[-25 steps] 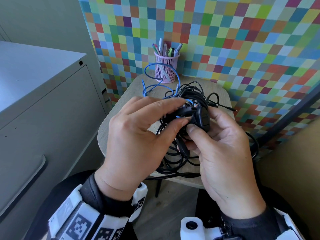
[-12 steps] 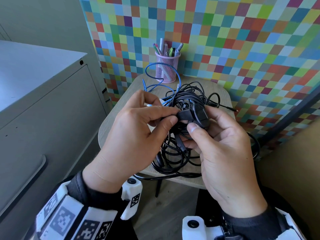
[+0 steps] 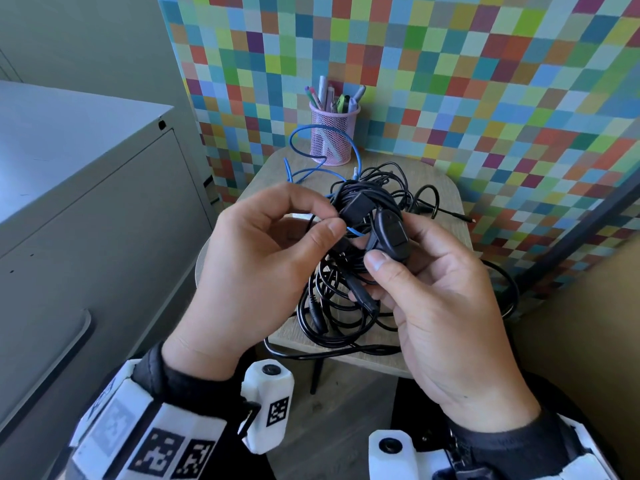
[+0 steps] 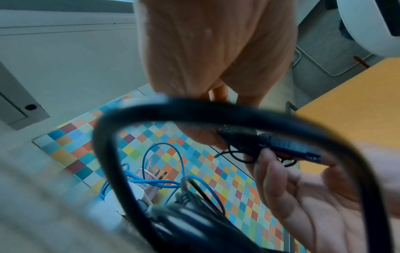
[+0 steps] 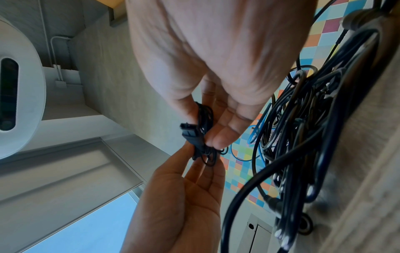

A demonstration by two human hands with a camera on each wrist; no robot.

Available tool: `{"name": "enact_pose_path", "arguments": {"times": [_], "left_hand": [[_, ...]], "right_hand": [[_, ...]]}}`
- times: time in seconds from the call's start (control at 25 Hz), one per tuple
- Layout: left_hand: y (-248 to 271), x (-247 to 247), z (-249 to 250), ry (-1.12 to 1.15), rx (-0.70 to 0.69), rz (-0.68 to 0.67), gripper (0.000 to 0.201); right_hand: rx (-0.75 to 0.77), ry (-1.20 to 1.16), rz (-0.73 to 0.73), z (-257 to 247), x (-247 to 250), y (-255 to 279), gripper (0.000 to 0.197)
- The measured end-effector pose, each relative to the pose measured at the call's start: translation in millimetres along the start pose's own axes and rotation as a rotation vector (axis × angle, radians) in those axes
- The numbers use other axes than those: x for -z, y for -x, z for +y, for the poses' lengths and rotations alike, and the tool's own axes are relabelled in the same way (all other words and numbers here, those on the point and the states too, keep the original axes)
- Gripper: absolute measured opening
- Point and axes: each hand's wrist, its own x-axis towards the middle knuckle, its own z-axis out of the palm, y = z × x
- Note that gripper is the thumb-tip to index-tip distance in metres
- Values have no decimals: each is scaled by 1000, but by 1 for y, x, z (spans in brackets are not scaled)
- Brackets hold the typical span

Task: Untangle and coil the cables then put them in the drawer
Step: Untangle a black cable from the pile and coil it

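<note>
A tangle of black cables (image 3: 341,306) lies on the small wooden table (image 3: 446,202), with a blue cable (image 3: 313,172) behind it. My left hand (image 3: 329,220) pinches a black rectangular connector (image 3: 356,208) between thumb and forefinger, lifted above the heap. Right beside it, my right hand (image 3: 394,247) grips a black oval plug (image 3: 391,233) with thumb in front and fingers behind. In the right wrist view the connector and its thin cable (image 5: 194,135) sit between both hands. A thick black cable loop (image 4: 216,111) crosses the left wrist view. The grey drawer cabinet (image 3: 104,220) stands at the left.
A pink mesh pen cup (image 3: 334,133) stands at the table's back edge against the colourful checkered wall. The cabinet's drawer handle (image 3: 48,365) is low on the left, its front closed. One black cable end (image 3: 457,214) trails to the table's right edge.
My left hand drew back to the left, its fingers going from stretched over the plug to a pinch on the connector. The right hand kept hold of the plug, nearly still.
</note>
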Motion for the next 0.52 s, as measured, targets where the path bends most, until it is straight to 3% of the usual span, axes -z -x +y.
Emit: {"name": "enact_pose_path", "arguments": {"times": [0.28,0.52], "left_hand": [[1,-5,1,63,3,18,18],[-5,3,-7,75,101,10,20]], "right_hand": [[-24,-38,33,0,4,-1,28],[-20,-12,-1,-2,3,-1,30]]}}
